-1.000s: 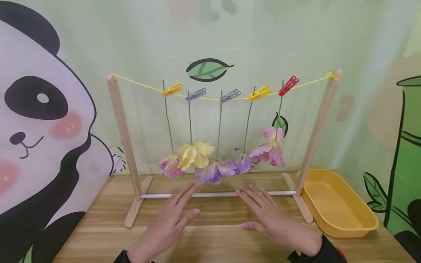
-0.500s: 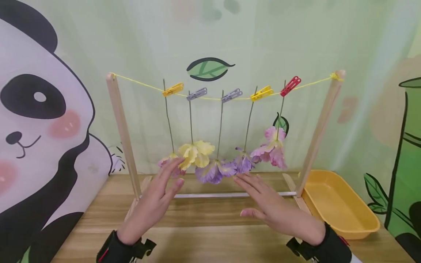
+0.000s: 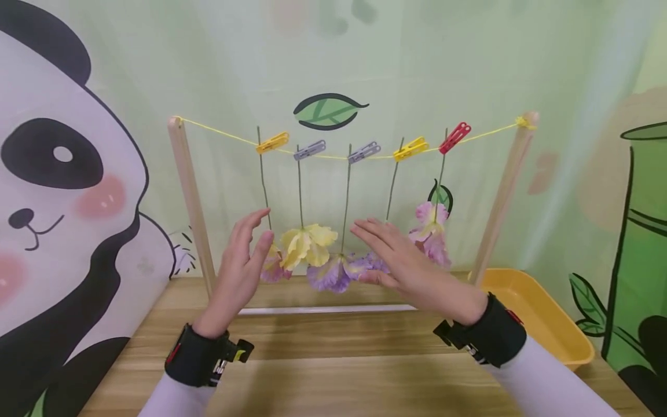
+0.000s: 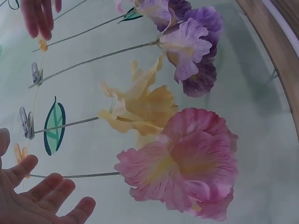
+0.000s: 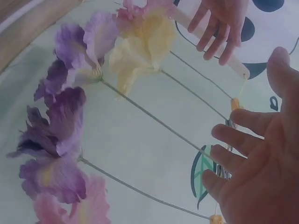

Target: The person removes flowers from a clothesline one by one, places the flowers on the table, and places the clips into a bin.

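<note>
Several artificial flowers hang upside down by their stems from a yellow string (image 3: 224,134). Clothespins hold them there, among them an orange clothespin (image 3: 272,142) and a red clothespin (image 3: 455,138). My left hand (image 3: 238,267), holding nothing, is raised in front of the leftmost pink flower (image 3: 276,269), partly covering it. Beside that hangs a yellow flower (image 3: 307,246), then a purple flower (image 3: 333,275). My right hand (image 3: 409,263) is likewise bare, fingers extended, and hides much of a second purple flower and part of the right pink flower (image 3: 435,246).
Two wooden posts, a left post (image 3: 190,202) and a right post (image 3: 502,202), carry the string, joined low by a white rod (image 3: 328,310). A yellow tray (image 3: 552,318) stands at the right on the wooden table (image 3: 333,382). Behind hangs a panda-print backdrop (image 3: 333,46).
Both hands have risen from above the white rod to the height of the flowers and stems. The left hand also shifted left. The hanging flowers look unmoved.
</note>
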{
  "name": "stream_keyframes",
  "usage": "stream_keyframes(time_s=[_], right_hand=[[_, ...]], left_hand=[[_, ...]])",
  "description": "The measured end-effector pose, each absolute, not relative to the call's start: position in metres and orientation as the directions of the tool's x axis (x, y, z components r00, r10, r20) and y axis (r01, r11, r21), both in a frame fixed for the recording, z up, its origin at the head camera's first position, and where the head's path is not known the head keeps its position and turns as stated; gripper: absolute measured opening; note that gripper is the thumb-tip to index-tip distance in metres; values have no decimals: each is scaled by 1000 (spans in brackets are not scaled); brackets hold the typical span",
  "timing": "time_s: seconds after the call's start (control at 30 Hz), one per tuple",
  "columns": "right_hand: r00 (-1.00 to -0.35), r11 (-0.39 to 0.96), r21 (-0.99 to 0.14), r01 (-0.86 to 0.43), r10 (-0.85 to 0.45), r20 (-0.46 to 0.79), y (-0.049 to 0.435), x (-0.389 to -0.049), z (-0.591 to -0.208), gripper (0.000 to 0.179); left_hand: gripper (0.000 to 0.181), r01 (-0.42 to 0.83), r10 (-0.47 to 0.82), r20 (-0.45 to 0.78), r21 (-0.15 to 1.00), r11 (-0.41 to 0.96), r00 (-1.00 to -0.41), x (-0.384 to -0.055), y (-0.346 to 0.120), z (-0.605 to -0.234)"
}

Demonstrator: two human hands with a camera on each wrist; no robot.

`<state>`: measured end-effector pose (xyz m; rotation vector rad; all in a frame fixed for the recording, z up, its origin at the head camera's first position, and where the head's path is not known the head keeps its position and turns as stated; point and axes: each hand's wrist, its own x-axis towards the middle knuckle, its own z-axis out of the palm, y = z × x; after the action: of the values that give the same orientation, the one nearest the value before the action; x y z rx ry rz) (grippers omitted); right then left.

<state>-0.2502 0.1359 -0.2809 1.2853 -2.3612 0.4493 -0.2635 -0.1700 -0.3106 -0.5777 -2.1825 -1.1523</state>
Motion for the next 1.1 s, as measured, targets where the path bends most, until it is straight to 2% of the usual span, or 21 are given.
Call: stream_keyframes(time_s=[0.23,0.53,0.73,0.87,1.1], right_hand=[[-445,513,-47,-857,-691,570,126,-264,-257,72],[-354,501,46,-864,-671,651,110,-278,-229,69],[-339,510,73,-857,-665,665,98,-288,-210,67],[-330,524,91,-847,-652,683,89,-296,-196,65],[-368,567,92,-819,-640,674,75,-310,-178,65]], left_hand=[[46,615,84,678,598,514,-730,-273,-170,-300],[50,597,45,660,647,475,-750,-258,-158,-274],[55,591,14,668,649,479,-744,-290,-169,-285],[57,579,16,656,654,488,-754,-299,-171,-284],[60,550,11,623,681,484,-782,-309,-171,-281]])
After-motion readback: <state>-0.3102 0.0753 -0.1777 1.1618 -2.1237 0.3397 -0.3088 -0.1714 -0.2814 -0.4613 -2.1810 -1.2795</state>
